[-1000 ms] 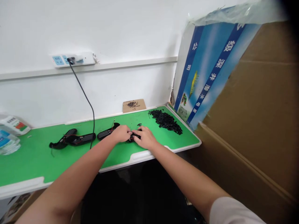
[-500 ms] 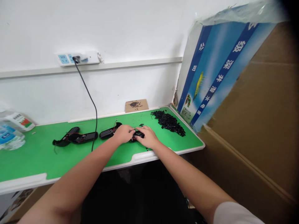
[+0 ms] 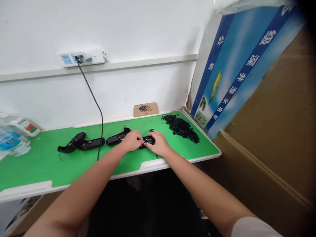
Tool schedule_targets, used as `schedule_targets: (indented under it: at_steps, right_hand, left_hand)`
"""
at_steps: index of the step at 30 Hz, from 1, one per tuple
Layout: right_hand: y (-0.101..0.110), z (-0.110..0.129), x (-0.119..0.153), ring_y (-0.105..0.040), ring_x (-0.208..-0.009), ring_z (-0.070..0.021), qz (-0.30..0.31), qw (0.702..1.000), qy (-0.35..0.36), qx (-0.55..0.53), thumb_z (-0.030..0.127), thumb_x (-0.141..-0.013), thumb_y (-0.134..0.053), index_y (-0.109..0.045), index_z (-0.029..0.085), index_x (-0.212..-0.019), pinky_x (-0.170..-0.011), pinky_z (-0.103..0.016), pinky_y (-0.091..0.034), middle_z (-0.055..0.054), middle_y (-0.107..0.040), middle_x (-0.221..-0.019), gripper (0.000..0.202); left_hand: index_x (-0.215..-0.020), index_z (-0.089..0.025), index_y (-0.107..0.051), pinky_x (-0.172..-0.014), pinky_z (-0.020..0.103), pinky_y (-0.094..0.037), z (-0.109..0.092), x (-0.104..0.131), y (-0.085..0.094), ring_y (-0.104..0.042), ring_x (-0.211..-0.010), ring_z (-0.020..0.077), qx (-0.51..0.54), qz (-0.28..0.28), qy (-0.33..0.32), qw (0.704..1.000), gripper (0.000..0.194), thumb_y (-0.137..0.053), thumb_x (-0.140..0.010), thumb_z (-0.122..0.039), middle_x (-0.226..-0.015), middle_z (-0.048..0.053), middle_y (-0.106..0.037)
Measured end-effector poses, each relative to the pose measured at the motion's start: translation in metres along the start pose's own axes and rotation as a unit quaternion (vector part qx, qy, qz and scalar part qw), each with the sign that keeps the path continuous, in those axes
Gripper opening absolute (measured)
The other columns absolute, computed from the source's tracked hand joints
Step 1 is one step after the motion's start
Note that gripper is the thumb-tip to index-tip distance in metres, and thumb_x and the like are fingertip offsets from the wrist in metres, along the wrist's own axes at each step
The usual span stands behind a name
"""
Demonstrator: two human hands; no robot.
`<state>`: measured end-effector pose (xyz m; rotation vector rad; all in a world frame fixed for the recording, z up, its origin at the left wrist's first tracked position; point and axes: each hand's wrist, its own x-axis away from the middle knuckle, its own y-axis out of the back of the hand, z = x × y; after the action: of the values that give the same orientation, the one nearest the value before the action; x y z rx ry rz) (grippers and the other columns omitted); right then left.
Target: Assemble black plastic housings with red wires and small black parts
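Both hands meet over a black plastic housing (image 3: 150,140) on the green table top. My right hand (image 3: 159,143) grips the housing from the right, thumb along its near side. At the housing's left end, my left hand (image 3: 132,141) has its fingertips pinched together; what they hold is too small to make out. Left of that hand lies another open black housing (image 3: 114,139) with a thin red wire. Farther left, two more black shell pieces (image 3: 90,144) lie joined by red wires. A heap of small black parts (image 3: 181,127) spreads right of my right hand.
A cardboard piece (image 3: 146,109) with tiny dark bits leans at the wall. The black cord (image 3: 95,97) hangs from a power strip (image 3: 81,58) onto the table. Clear plastic bottles (image 3: 17,141) stand at the left. A large blue-printed carton (image 3: 237,65) borders the right end.
The view has shifted slightly. My right hand has turned a little, and more of the black housing shows between my hands. The left fingertips stay pinched at its left end.
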<state>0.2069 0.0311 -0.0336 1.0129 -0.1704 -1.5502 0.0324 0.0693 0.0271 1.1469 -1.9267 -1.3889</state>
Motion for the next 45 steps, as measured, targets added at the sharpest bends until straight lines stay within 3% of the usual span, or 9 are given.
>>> schedule_targets:
  at_steps: [7, 19, 32, 38, 40, 45]
  right_hand:
    - [0.0, 0.0, -0.001, -0.057, -0.097, -0.0235, -0.002, 1.0, 0.003, -0.002, 0.034, -0.073, -0.075, -0.066, 0.016, -0.104, -0.091, -0.038, -0.045, -0.009, -0.063, -0.099, 0.037]
    - [0.006, 0.006, -0.002, -0.054, -0.098, -0.0236, 0.018, 1.0, -0.021, 0.004, 0.036, -0.074, -0.074, -0.065, 0.017, -0.105, -0.091, -0.037, -0.044, -0.008, -0.06, -0.101, 0.038]
    - [0.008, 0.006, -0.004, -0.054, -0.098, -0.0232, 0.027, 0.999, -0.025, 0.009, 0.036, -0.076, -0.071, -0.066, 0.02, -0.107, -0.091, -0.036, -0.044, -0.007, -0.058, -0.102, 0.035]
    - [0.009, 0.008, -0.004, -0.054, -0.099, -0.0226, 0.035, 0.999, -0.031, -0.001, 0.035, -0.075, -0.072, -0.066, 0.02, -0.107, -0.09, -0.035, -0.044, -0.007, -0.057, -0.1, 0.035]
    - [0.01, 0.008, -0.004, -0.054, -0.099, -0.0225, 0.037, 0.999, -0.034, -0.001, 0.035, -0.075, -0.072, -0.066, 0.02, -0.107, -0.09, -0.035, -0.044, -0.006, -0.057, -0.099, 0.035]
    - [0.012, 0.009, -0.005, -0.053, -0.099, -0.0224, 0.041, 0.999, -0.036, 0.001, 0.035, -0.076, -0.072, -0.066, 0.02, -0.106, -0.089, -0.034, -0.044, -0.006, -0.057, -0.099, 0.034]
  left_hand:
    - [-0.067, -0.018, -0.074, -0.085, 0.031, -0.048, -0.013, -0.002, 0.002, -0.065, -0.087, 0.0222, -0.044, 0.004, 0.03, 0.999, 0.015, -0.062, -0.075, -0.022, -0.088, 0.008, -0.073]
    - [-0.065, -0.017, -0.072, -0.075, 0.03, -0.046, -0.014, -0.002, 0.003, -0.065, -0.082, 0.0216, -0.059, 0.005, 0.062, 0.996, 0.018, -0.062, -0.077, -0.025, -0.078, 0.007, -0.073]
    - [-0.064, -0.019, -0.072, -0.087, 0.029, -0.046, -0.001, -0.01, 0.004, -0.066, -0.093, 0.0194, 0.005, -0.002, -0.018, 1.0, 0.015, -0.063, -0.075, -0.023, -0.099, 0.003, -0.075]
    - [-0.064, -0.018, -0.07, -0.07, 0.029, -0.042, -0.01, -0.014, 0.015, -0.062, -0.074, 0.0179, -0.069, 0.063, 0.01, 0.996, 0.016, -0.062, -0.075, -0.026, -0.079, 0.003, -0.074]
    - [-0.062, -0.018, -0.069, -0.065, 0.028, -0.039, -0.012, -0.015, 0.017, -0.06, -0.069, 0.0172, -0.088, 0.069, 0.025, 0.993, 0.018, -0.061, -0.076, -0.027, -0.073, 0.003, -0.072]
    - [-0.061, -0.017, -0.068, -0.066, 0.028, -0.037, -0.011, -0.016, 0.017, -0.059, -0.069, 0.017, -0.09, 0.066, -0.011, 0.994, 0.019, -0.061, -0.076, -0.026, -0.075, 0.004, -0.071]
